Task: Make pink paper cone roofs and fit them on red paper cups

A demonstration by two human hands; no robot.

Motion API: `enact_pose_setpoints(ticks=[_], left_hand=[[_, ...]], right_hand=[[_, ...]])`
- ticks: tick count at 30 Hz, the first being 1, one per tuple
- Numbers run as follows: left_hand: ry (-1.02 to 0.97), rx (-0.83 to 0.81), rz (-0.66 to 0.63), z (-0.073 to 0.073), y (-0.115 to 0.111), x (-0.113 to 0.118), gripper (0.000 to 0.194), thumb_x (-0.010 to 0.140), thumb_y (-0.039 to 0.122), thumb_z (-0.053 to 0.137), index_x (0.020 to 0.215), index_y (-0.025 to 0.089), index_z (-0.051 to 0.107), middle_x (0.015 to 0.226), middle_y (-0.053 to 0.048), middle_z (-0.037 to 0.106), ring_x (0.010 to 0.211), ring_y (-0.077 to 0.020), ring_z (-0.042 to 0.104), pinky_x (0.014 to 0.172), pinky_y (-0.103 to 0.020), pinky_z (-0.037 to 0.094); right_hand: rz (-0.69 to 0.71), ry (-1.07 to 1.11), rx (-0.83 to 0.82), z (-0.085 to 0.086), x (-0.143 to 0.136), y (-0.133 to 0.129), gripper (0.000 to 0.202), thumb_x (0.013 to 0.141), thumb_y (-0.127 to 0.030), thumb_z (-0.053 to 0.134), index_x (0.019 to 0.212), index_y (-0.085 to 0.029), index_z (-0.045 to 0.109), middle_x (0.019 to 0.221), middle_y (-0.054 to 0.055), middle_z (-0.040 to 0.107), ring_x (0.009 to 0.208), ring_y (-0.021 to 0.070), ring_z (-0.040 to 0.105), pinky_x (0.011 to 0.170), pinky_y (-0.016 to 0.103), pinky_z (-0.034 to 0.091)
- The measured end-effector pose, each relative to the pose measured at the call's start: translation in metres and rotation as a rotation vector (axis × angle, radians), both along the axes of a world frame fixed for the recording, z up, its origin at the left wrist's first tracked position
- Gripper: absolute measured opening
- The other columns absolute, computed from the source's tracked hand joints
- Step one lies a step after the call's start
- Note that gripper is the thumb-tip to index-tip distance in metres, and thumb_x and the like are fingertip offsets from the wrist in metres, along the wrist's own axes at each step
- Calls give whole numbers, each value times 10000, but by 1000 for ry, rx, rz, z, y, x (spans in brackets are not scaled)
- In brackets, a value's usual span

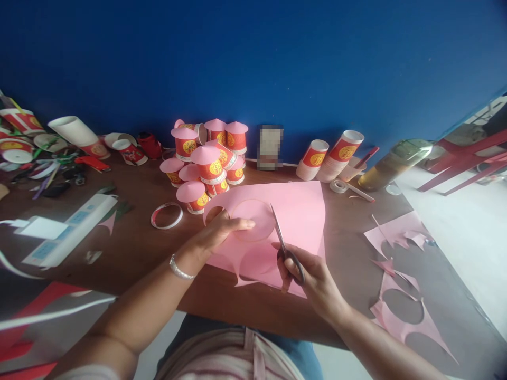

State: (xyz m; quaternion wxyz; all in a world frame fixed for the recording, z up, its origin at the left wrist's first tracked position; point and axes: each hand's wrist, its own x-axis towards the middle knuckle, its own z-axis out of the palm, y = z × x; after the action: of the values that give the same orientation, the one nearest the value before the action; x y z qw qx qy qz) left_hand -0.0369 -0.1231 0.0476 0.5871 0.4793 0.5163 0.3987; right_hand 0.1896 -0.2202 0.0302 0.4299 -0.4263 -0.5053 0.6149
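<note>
A large sheet of pink paper [303, 211] lies across the middle of the table, with a round outline drawn on it and curved cut-outs along its near and left edges. My left hand [216, 232] pinches the sheet at its left side, thumb on top over the drawn circle, the other fingers mostly hidden. My right hand [312, 272] is closed around the dark handles of a pair of scissors [278, 229]. Their blades point away from me, at the right edge of the circle, and look nearly closed. Whether they are cutting paper I cannot tell.
Red paper cups with pink cone tops [206, 155] stand clustered behind the sheet. Cup stacks [345, 150], a tape roll [338, 186] and a bottle [396, 163] are at back right. Pink scraps [400, 324] lie right; a power strip [75, 229] and tape ring [167, 215] lie left.
</note>
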Motion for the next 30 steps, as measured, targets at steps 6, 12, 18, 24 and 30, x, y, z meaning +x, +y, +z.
enact_pose_setpoints(ticks=[6,12,18,24,30], left_hand=[[-15,-34,-1,4,1,1,276,704,375,803,768,146,663,678,-4,605,881,-214,597,821,-346,489],[40,-64,57,12,2,-1,462,552,397,898,565,193,484,579,37,439,662,-137,500,630,-286,422],[91,-48,86,24,0,4,760,558,477,897,534,196,191,558,65,192,539,-51,236,517,-255,229],[143,-44,94,27,3,3,739,559,492,887,556,204,206,609,60,226,570,-69,282,555,-267,256],[143,-90,167,27,2,1,696,538,455,918,600,206,270,635,65,273,591,-72,295,553,-261,256]], right_hand=[[5,4,-16,-2,1,1,483,984,-540,603,1285,-173,693,680,-34,526,550,104,561,615,280,517],[-12,3,-45,0,1,1,539,947,-592,629,1253,-157,715,667,-30,501,537,116,544,583,290,517],[-21,-4,-54,-1,2,1,562,932,-607,639,1256,-154,713,679,-26,512,534,127,556,582,304,522],[-19,-16,-55,-1,2,0,531,946,-583,636,1257,-160,712,672,-30,514,519,116,555,585,294,493],[-3,-34,-62,-3,5,-1,559,950,-589,628,1290,-150,699,678,-27,514,530,122,549,609,312,509]])
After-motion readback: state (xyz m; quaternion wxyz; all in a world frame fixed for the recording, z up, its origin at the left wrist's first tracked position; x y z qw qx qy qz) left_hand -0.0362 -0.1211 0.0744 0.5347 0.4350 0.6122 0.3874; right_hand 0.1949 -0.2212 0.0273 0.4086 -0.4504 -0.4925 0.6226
